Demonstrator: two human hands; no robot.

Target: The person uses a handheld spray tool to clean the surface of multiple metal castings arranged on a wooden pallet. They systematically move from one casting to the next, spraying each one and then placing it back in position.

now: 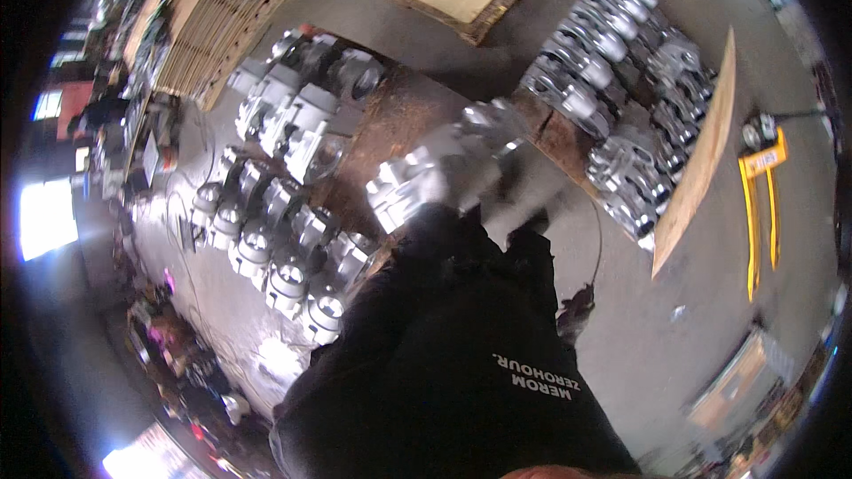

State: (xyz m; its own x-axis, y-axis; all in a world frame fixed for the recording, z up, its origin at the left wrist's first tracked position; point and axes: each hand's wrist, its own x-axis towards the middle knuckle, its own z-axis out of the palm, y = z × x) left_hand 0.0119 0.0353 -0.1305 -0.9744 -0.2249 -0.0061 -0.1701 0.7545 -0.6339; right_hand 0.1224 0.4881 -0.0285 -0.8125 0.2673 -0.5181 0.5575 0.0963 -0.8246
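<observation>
**Blurred metal part before dark clothing**

A silvery metal part [406, 188], smeared by motion, appears at the near edge of a rusty platform [390, 120], just ahead of the person's dark clothing [444, 328]. Both hands are lost in blur and darkness; I cannot tell whether their fingers are apart, together or clamped. Pale castings [288, 115] crowd the platform's far left corner.

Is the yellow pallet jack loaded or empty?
Empty: the yellow pallet jack has both forks bare, with gray floor showing between them.
</observation>
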